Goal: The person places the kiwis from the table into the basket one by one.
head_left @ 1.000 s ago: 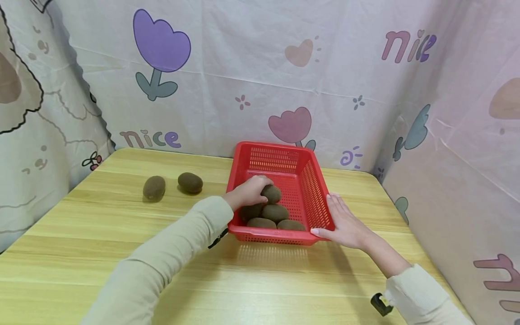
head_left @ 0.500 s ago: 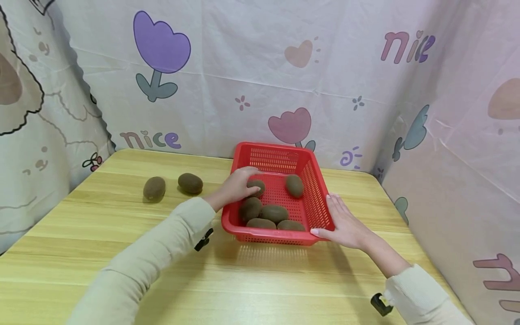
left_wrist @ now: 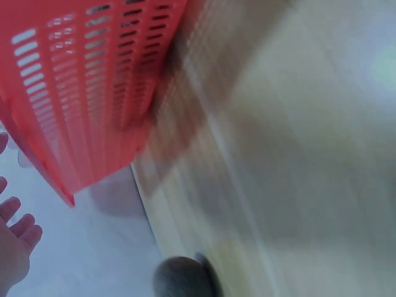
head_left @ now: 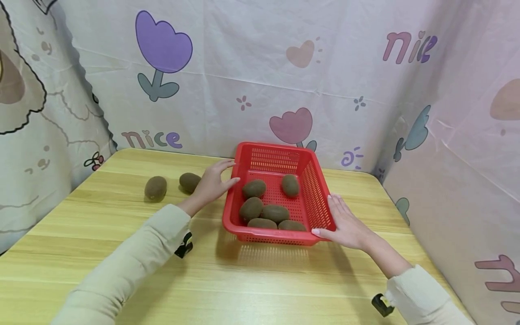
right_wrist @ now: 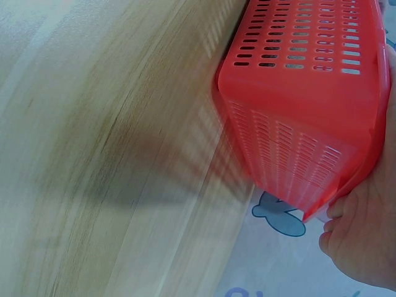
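With fingers of left hand [head_left: 210, 184] parted and empty just beside left rim of red basket [head_left: 274, 233], and those of right hand [head_left: 348, 226] laid straight against its near right corner, likely to steady it. Since before, withdrawn from far-left kiwi [head_left: 254, 188], now uncovered among six inside, with two more kiwis [head_left: 155, 188] farther left on table [head_left: 268, 284].

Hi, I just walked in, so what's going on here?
A person is working with a red basket of kiwis. The right hand rests against the basket's right side, while the left hand is at the left rim, holding nothing. Six kiwis are in the basket; two more kiwis lie on the table to its left.
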Tool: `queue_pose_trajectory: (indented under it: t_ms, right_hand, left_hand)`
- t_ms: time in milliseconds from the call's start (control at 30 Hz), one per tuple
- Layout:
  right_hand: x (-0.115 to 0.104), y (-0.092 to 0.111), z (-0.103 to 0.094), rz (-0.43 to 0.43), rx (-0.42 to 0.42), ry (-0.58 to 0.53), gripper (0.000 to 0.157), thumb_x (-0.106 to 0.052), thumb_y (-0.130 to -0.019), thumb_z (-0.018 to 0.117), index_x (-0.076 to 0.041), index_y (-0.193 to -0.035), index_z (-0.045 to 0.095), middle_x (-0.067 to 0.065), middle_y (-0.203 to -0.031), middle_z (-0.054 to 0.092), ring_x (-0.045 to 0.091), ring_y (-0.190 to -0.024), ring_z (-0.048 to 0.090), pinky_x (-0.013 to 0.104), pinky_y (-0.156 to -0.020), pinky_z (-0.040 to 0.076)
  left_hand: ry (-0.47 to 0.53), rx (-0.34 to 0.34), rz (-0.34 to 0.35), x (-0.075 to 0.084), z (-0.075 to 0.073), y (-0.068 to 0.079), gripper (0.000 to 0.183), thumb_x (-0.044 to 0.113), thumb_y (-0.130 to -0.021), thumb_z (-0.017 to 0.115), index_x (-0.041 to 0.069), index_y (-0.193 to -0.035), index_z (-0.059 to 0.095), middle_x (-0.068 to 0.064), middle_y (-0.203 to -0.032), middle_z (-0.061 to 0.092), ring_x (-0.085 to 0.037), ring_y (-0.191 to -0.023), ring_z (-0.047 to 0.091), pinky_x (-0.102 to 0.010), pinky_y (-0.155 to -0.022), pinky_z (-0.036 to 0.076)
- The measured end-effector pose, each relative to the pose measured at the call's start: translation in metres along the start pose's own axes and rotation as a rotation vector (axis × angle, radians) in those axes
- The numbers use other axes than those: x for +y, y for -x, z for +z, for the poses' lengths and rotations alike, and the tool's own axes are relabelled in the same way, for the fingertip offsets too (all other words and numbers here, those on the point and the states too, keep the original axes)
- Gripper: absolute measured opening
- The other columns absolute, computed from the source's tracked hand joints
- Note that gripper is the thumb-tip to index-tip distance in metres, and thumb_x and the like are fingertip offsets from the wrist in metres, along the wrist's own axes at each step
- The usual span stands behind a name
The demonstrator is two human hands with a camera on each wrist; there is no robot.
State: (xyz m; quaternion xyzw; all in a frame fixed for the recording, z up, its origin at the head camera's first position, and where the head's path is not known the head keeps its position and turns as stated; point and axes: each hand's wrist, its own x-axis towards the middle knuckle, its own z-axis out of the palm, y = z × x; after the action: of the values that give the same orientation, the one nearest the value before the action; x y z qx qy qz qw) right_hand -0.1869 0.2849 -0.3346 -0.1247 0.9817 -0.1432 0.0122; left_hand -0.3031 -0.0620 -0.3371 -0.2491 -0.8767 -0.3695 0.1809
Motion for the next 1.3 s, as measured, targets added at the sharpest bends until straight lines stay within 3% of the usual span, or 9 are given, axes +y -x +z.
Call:
queue_pose_trajectory:
  t_ms: [400,733,1067,1300]
  right_hand:
    - [0.001,-0.001,0.001,-0.001,0.000,0.004,0.103,-0.060,-0.078,0.053,0.004,-0.143,0.005,0.025,-0.149,0.007,0.042,-0.137,0.006,0.058,-0.108,0.017]
    - [0.001,-0.001,0.001,-0.001,0.000,0.006,0.104,-0.060,-0.078,0.054,0.005,-0.143,0.005,0.026,-0.149,0.005,0.042,-0.137,0.005,0.057,-0.108,0.016]
    - [0.002,-0.002,0.001,0.001,0.000,-0.002,0.103,-0.059,-0.078,0.054,0.005,-0.143,0.005,0.025,-0.149,0.006,0.042,-0.137,0.005,0.058,-0.108,0.016]
    - [0.000,-0.002,0.000,0.003,-0.002,-0.005,0.104,-0.060,-0.078,0.054,0.004,-0.143,0.005,0.025,-0.149,0.006,0.041,-0.137,0.005,0.058,-0.108,0.016]
  left_hand:
    - [-0.050,0.049,-0.060,-0.043,-0.012,0.024,0.051,0.019,-0.078,0.069,-0.007,-0.119,0.053,-0.027,-0.126,0.050,-0.039,-0.121,0.044,-0.049,-0.103,0.034]
    - [-0.102,-0.040,-0.116,-0.079,-0.023,0.035,0.063,0.024,-0.076,0.070,-0.009,-0.124,0.047,-0.030,-0.133,0.040,-0.045,-0.125,0.033,-0.055,-0.105,0.026]
    - [-0.124,-0.114,-0.188,-0.097,-0.029,0.031,0.070,0.027,-0.078,0.069,-0.011,-0.129,0.039,-0.033,-0.136,0.033,-0.048,-0.126,0.028,-0.056,-0.106,0.022]
    - [-0.156,-0.183,-0.195,-0.106,-0.029,0.025,0.073,0.026,-0.078,0.068,-0.014,-0.129,0.036,-0.036,-0.135,0.030,-0.050,-0.125,0.026,-0.057,-0.105,0.022]
